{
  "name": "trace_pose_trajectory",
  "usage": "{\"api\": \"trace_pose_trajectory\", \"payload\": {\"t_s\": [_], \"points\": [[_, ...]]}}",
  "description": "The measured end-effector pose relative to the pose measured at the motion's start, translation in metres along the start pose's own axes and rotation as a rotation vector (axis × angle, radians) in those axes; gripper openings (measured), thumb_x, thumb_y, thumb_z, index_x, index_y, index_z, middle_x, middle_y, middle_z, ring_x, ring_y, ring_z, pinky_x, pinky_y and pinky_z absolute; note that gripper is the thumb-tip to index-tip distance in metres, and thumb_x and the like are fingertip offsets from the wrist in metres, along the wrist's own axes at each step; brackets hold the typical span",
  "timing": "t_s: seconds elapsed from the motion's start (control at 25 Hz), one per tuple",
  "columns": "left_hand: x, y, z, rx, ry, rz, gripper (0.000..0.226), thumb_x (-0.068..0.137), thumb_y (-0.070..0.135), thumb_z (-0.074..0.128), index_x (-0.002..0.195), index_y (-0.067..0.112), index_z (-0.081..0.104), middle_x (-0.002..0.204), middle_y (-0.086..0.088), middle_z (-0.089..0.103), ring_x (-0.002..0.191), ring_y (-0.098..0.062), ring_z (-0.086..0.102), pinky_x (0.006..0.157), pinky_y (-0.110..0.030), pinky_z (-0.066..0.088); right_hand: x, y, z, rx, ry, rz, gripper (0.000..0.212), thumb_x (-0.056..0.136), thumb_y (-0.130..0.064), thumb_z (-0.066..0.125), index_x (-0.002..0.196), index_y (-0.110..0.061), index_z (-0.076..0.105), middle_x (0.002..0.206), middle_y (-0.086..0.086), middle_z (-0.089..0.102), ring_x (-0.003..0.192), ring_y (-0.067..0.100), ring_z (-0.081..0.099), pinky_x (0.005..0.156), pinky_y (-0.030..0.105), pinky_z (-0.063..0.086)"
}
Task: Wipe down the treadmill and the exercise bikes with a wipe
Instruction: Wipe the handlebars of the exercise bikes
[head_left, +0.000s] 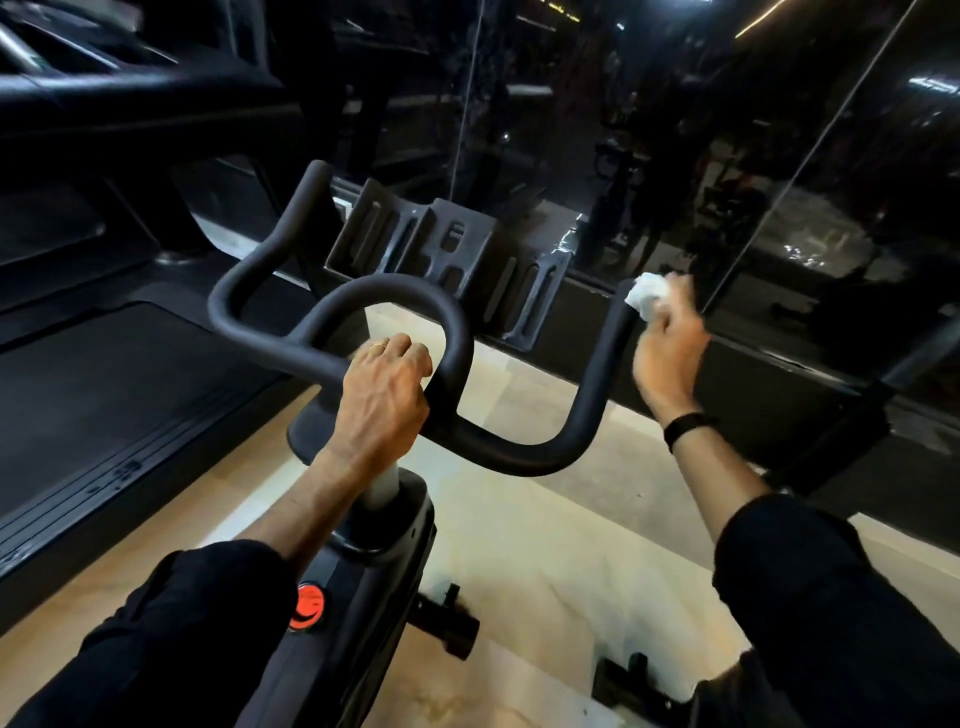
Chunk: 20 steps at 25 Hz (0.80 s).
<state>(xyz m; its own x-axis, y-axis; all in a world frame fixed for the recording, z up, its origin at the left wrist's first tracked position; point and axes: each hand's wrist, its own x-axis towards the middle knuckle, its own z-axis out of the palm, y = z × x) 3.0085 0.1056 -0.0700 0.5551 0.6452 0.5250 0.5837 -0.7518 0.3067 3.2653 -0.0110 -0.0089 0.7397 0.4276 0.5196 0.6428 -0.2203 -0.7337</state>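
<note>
The left hand (384, 387) is clenched around the inner loop of the exercise bike's handlebar (395, 306), just above the post. The right hand (667, 348) grips a crumpled white wipe (645, 294), pressing it on the tip of the handlebar's right horn. The treadmill (119, 374) lies beyond the left hand, on its outer side.

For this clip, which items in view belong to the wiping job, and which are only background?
Job: wipe in right hand; bike handlebar, gripped by left hand; treadmill.
Background: tablet holder, red knob, glass wall, black wristband.
</note>
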Motion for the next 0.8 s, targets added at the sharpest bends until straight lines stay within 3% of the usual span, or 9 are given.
{"api": "trace_pose_trajectory", "payload": {"t_s": [0.08,0.16,0.28,0.4,0.56,0.6,0.68,0.8], "points": [[0.0,-0.001,0.0,-0.016,0.007,0.003,0.039,0.073,0.016,0.033,0.092,0.008,0.066,0.086,-0.009,0.057,0.079,-0.027,0.052,0.071,-0.03,0.03,-0.028,-0.003,0.01,-0.041,-0.123,0.075,0.046,0.102,-0.012,0.037,0.147,-0.008,0.044,0.12,0.006,0.06,0.108,0.022,0.059,0.083,0.004,0.033],[-0.001,-0.003,0.0,-0.03,0.015,0.007,0.036,0.072,0.013,0.036,0.092,0.007,0.065,0.085,-0.008,0.057,0.078,-0.028,0.052,0.07,-0.029,0.028,-0.066,-0.003,0.017,-0.062,-0.132,0.162,0.047,0.104,-0.004,0.039,0.15,-0.009,0.037,0.116,0.009,0.059,0.09,0.016,0.061,0.079,0.002,0.037],[-0.002,-0.005,0.0,-0.069,0.014,0.021,0.029,0.073,0.002,0.049,0.097,0.006,0.065,0.088,-0.009,0.058,0.081,-0.029,0.054,0.071,-0.029,0.029,-0.122,0.0,0.017,-0.098,-0.131,0.197,0.048,0.103,-0.006,0.043,0.151,-0.01,0.036,0.136,0.015,0.057,0.117,0.03,0.059,0.103,0.031,0.046],[-0.008,-0.009,-0.004,-0.209,-0.003,0.036,0.04,0.071,-0.008,0.054,0.107,0.008,0.062,0.099,-0.007,0.058,0.092,-0.026,0.054,0.076,-0.034,0.041,-0.165,-0.019,0.006,-0.208,-0.188,0.233,0.048,0.104,-0.01,0.044,0.151,-0.009,0.036,0.126,0.022,0.062,0.114,0.037,0.06,0.088,0.032,0.043],[-0.028,-0.003,-0.017,-0.345,0.03,0.004,0.048,0.073,-0.013,0.054,0.115,0.009,0.061,0.109,-0.005,0.056,0.098,-0.021,0.056,0.08,-0.039,0.051,-0.2,-0.063,-0.009,-0.616,-0.466,0.104,0.051,0.102,-0.014,0.04,0.152,-0.013,0.03,0.124,0.011,0.064,0.114,0.027,0.06,0.089,0.036,0.046],[-0.037,0.001,-0.021,-0.361,0.042,-0.009,0.051,0.071,-0.014,0.054,0.116,0.009,0.06,0.111,-0.005,0.056,0.096,-0.019,0.057,0.079,-0.038,0.051,-0.206,-0.077,-0.007,-0.618,-0.52,0.016,0.05,0.1,-0.013,0.041,0.149,-0.014,0.034,0.122,0.009,0.064,0.113,0.027,0.061,0.088,0.036,0.046],[-0.058,0.01,-0.031,-0.379,0.061,-0.012,0.049,0.073,-0.008,0.053,0.118,0.009,0.06,0.115,-0.005,0.056,0.099,-0.019,0.058,0.082,-0.035,0.049,-0.217,-0.095,0.006,-0.382,-0.635,-0.122,0.041,0.097,-0.012,0.043,0.138,-0.017,0.049,0.123,0.008,0.064,0.113,0.03,0.059,0.089,0.038,0.045],[-0.108,0.019,-0.052,-0.325,0.034,-0.097,0.055,0.071,0.029,0.039,0.117,0.01,0.062,0.12,-0.004,0.059,0.11,-0.018,0.057,0.09,-0.031,0.047,-0.224,-0.102,0.02,-0.04,-0.73,-0.156,0.031,0.097,-0.015,0.045,0.12,-0.02,0.065,0.118,0.01,0.067,0.111,0.034,0.059,0.092,0.042,0.049]]}}
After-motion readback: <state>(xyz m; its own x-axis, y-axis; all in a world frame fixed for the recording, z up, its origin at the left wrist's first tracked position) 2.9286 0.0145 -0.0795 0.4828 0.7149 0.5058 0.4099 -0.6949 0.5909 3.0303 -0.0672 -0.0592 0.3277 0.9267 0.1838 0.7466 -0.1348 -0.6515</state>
